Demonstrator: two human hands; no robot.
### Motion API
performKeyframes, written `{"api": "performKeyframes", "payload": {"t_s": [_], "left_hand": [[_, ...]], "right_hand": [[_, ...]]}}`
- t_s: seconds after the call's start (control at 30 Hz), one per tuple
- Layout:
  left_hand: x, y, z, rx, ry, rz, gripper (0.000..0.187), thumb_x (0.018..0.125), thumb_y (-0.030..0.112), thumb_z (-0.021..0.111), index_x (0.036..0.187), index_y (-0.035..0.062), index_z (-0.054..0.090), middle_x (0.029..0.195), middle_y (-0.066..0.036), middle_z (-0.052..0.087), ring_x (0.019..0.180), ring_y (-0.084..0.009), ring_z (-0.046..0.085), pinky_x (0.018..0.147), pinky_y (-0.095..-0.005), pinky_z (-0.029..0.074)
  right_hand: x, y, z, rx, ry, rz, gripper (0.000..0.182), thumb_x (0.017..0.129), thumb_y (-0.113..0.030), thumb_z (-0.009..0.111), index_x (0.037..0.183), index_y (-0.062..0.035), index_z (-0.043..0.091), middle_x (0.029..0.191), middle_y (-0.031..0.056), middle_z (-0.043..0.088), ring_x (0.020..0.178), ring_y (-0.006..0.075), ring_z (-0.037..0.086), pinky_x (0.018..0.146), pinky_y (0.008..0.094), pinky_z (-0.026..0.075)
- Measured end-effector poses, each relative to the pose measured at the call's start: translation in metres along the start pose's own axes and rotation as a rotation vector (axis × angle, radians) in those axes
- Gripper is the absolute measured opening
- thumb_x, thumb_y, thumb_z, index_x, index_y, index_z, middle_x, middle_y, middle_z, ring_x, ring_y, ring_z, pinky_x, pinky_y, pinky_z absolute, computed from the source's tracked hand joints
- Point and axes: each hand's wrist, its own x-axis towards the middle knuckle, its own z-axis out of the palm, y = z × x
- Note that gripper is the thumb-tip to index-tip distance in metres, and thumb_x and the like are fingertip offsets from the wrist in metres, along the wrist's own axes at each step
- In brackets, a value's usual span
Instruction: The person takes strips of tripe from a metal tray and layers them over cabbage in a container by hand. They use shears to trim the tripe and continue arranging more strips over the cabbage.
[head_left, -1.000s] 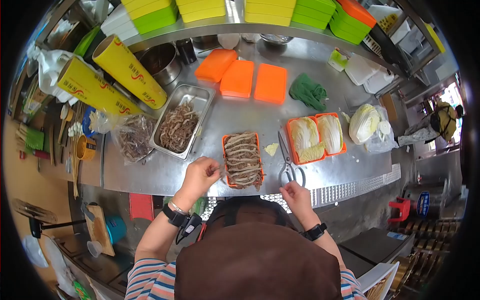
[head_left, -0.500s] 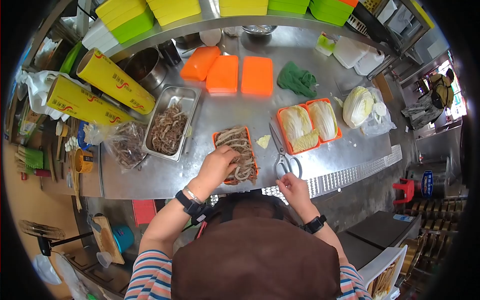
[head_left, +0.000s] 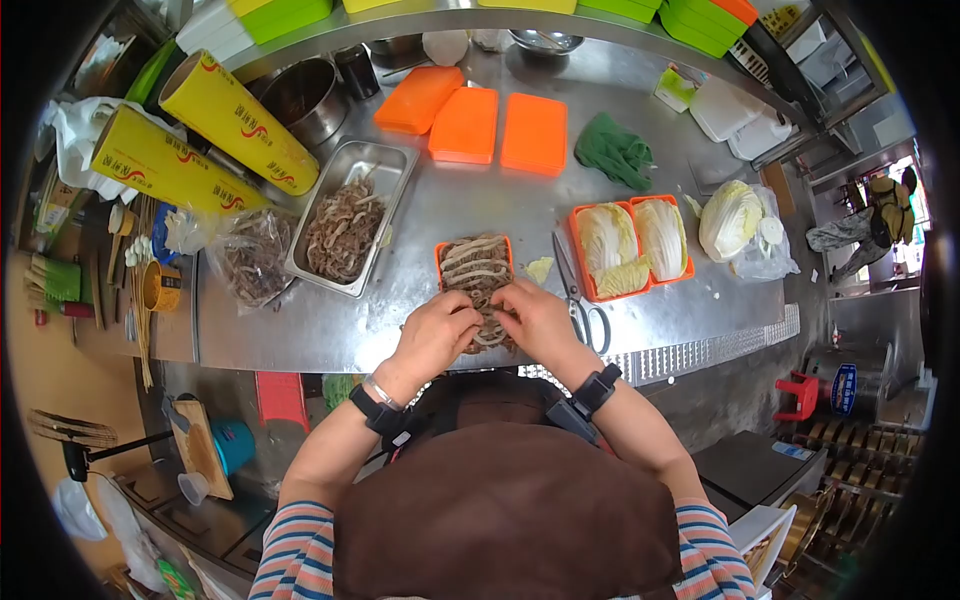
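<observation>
A small orange tray (head_left: pixel 439 262) sits before me, heaped with brown-grey strips (head_left: pixel 476 268) that look like tripe, paler ones laid across the top. Over its near end, my left hand (head_left: pixel 432 335) has its fingers curled and pressed into the strips. From the other side my right hand (head_left: pixel 540 322) meets it, thumb and fingers pinching at the same strips. The fingertips are partly hidden among them. Scissors (head_left: pixel 573 285) lie just right of my right hand, beside a scrap of cabbage leaf (head_left: pixel 540 269).
Left stand a metal pan (head_left: pixel 402 165) of similar strips, a bagged portion (head_left: pixel 252 258) and yellow film rolls (head_left: pixel 240 120). Orange boxes (head_left: pixel 465 125) and a green cloth (head_left: pixel 613 152) lie behind. Orange trays (head_left: pixel 582 268) of cabbage and a whole cabbage (head_left: pixel 723 222) are right. A person (head_left: pixel 885 212) stands far right.
My right hand has moved from beside the scissors' handles to the strips in the tray. My left hand has shifted to the tray's near end. The whole view has shifted slightly.
</observation>
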Motion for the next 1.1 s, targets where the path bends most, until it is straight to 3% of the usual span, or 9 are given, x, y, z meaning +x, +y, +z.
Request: {"api": "performKeyframes", "payload": {"t_s": [0.2, 0.3, 0.37, 0.43, 0.5, 0.67, 1.0, 1.1], "left_hand": [[-0.024, -0.015, 0.004, 0.056, 0.021, -0.08, 0.013, 0.077, 0.008, 0.071, 0.089, 0.0085, 0.068, 0.094, -0.008, 0.064, 0.083, -0.0278, 0.064, 0.07, -0.0369, 0.054], [-0.024, -0.007, -0.003, -0.003, 0.075, -0.13, 0.012, 0.077, 0.008, 0.072, 0.089, 0.0086, 0.068, 0.092, -0.007, 0.064, 0.083, -0.0274, 0.064, 0.071, -0.0368, 0.054], [-0.024, -0.006, -0.004, -0.06, 0.093, -0.163, 0.013, 0.077, 0.009, 0.073, 0.089, 0.0088, 0.069, 0.092, -0.007, 0.065, 0.084, -0.0271, 0.064, 0.072, -0.0366, 0.054], [-0.026, -0.009, 0.001, -0.067, 0.002, -0.009, 0.014, 0.075, 0.01, 0.075, 0.088, 0.0092, 0.069, 0.089, -0.006, 0.065, 0.083, -0.0263, 0.064, 0.072, -0.0359, 0.054], [-0.026, -0.009, 0.007, -0.054, 0.031, 0.019, 0.012, 0.075, 0.012, 0.075, 0.085, 0.0092, 0.068, 0.085, -0.005, 0.064, 0.081, -0.0258, 0.064, 0.071, -0.0358, 0.054], [-0.03, -0.018, 0.021, 0.055, 0.005, -0.043, 0.009, 0.076, 0.013, 0.072, 0.081, 0.0086, 0.065, 0.081, -0.004, 0.062, 0.077, -0.0259, 0.061, 0.066, -0.0365, 0.052], [-0.025, 0.0, 0.012, 0.081, 0.028, -0.046, 0.012, 0.077, 0.015, 0.071, 0.085, 0.0092, 0.063, 0.081, -0.006, 0.06, 0.077, -0.0276, 0.06, 0.066, -0.0385, 0.051], [-0.016, 0.002, 0.017, 0.036, 0.002, 0.047, 0.014, 0.078, 0.016, 0.071, 0.086, 0.0094, 0.063, 0.082, -0.006, 0.059, 0.077, -0.028, 0.061, 0.065, -0.0389, 0.051]], "right_hand": [[0.011, 0.016, 0.007, -0.118, 0.077, -0.004, 0.012, 0.078, -0.007, 0.07, 0.088, -0.0086, 0.062, 0.084, 0.0075, 0.06, 0.073, 0.0268, 0.064, 0.061, 0.0387, 0.05], [0.004, 0.004, -0.012, 0.035, 0.128, 0.121, 0.011, 0.079, -0.008, 0.07, 0.087, -0.0082, 0.063, 0.082, 0.0077, 0.06, 0.07, 0.0254, 0.063, 0.06, 0.037, 0.049], [-0.011, 0.006, -0.026, -0.042, -0.046, 0.094, 0.009, 0.079, -0.009, 0.071, 0.086, -0.0081, 0.065, 0.083, 0.0079, 0.06, 0.069, 0.0238, 0.063, 0.06, 0.0342, 0.049], [-0.028, 0.01, -0.022, -0.025, -0.1, 0.1, 0.009, 0.078, -0.009, 0.072, 0.085, -0.0082, 0.066, 0.084, 0.0076, 0.061, 0.07, 0.0249, 0.063, 0.061, 0.0343, 0.05], [-0.037, 0.012, -0.013, 0.035, -0.146, -0.064, 0.01, 0.078, -0.01, 0.072, 0.086, -0.0085, 0.067, 0.085, 0.0066, 0.062, 0.071, 0.0268, 0.063, 0.062, 0.0357, 0.051], [-0.033, 0.016, 0.01, -0.11, -0.154, -0.167, 0.007, 0.079, -0.013, 0.07, 0.084, -0.0091, 0.067, 0.085, 0.0057, 0.062, 0.074, 0.0282, 0.064, 0.064, 0.0379, 0.052], [-0.029, 0.018, 0.021, -0.095, -0.127, 0.059, 0.009, 0.077, -0.014, 0.071, 0.081, -0.0082, 0.065, 0.08, 0.0086, 0.064, 0.074, 0.0296, 0.065, 0.063, 0.0394, 0.051], [-0.028, 0.018, 0.021, -0.08, -0.139, 0.076, 0.01, 0.077, -0.013, 0.071, 0.082, -0.0078, 0.065, 0.08, 0.0098, 0.064, 0.074, 0.0296, 0.065, 0.063, 0.0395, 0.051]]}}
